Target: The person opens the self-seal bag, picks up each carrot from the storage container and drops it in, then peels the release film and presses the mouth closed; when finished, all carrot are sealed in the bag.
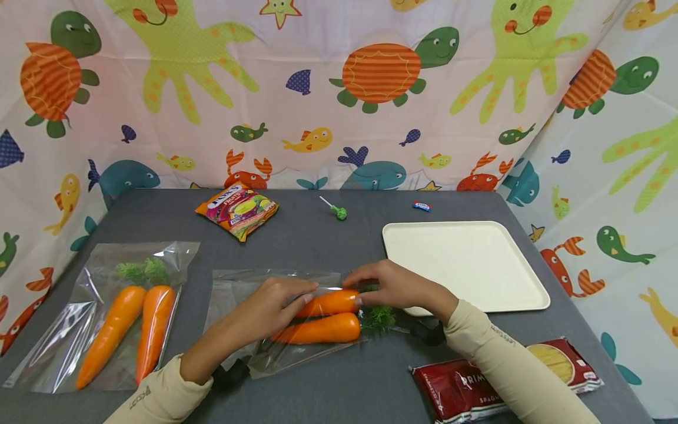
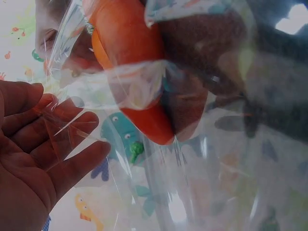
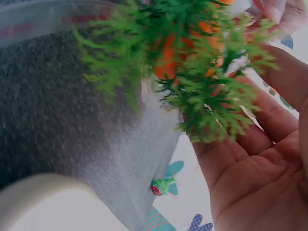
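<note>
Two orange carrots, an upper carrot [image 1: 335, 302] and a lower carrot [image 1: 323, 330], lie side by side in a clear plastic bag [image 1: 233, 294], leafy green tops [image 1: 380, 318] to the right. My left hand [image 1: 270, 303] is over the bag's upper side; in the left wrist view its thumb and forefinger pinch the clear film [image 2: 60, 125]. With thumb and fingers at its top end, my right hand [image 1: 392, 285] grips the upper carrot. Green fronds [image 3: 211, 101] hide part of those fingers in the right wrist view.
A second clear bag [image 1: 69, 318] with two carrots lies left. Behind are an orange candy packet [image 1: 238, 209], a green lollipop [image 1: 340, 212] and a small blue sweet [image 1: 421, 206]. A cream tray [image 1: 466, 265] stands right; a red spaghetti pack [image 1: 455, 383] lies partly under the right forearm.
</note>
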`<control>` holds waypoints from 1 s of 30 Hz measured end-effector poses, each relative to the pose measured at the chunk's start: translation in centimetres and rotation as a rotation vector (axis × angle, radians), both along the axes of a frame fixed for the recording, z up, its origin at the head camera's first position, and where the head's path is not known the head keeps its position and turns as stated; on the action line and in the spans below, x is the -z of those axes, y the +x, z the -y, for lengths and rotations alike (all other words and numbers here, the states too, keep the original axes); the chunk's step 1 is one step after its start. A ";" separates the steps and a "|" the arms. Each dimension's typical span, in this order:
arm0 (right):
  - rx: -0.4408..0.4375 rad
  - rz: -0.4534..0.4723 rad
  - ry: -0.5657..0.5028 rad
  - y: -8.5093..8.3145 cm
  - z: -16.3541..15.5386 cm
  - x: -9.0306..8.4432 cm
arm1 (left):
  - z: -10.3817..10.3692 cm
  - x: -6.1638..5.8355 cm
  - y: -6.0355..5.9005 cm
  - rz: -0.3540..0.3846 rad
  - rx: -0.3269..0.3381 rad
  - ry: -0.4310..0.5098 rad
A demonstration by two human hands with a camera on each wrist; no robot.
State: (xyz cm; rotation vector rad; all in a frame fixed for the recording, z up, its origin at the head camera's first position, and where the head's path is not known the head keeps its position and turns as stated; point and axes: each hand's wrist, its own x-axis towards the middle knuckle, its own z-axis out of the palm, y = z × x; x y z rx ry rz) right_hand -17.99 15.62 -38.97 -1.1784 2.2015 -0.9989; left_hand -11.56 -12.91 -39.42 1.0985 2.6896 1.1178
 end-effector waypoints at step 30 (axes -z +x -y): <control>0.450 0.049 0.069 9.4 -2.5 -1.9 | -0.3 -0.5 0.5 -0.020 -0.020 0.012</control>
